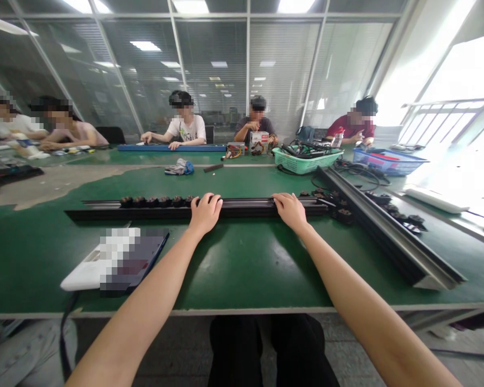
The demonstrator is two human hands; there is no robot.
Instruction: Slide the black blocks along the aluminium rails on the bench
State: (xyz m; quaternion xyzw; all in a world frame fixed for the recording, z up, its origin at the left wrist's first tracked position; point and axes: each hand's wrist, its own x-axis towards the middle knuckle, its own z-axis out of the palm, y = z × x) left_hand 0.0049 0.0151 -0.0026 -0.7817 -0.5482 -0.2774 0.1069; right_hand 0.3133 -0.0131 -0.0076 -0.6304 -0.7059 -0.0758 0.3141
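My left hand (205,214) curls over a long black metal rail (250,208) lying crosswise on the green workbench (242,269). My right hand (291,210) rests on the same rail further right, its fingers draped over the top. A row of small dark components (151,202) stands along the rail to the left of my left hand. Another angled rail (387,231) runs off toward the right, close to my right hand, with similar dark parts (403,219) beside it. A white and dark device (116,259), partly blurred out, lies below my left forearm.
Across the bench, several people sit at work. A green basket of cables (307,160), a blue basket (387,162), a small box (258,143), a crumpled glove (180,167) and a dark rod (213,167) stand beyond the rail. Bright windows lie to the right.
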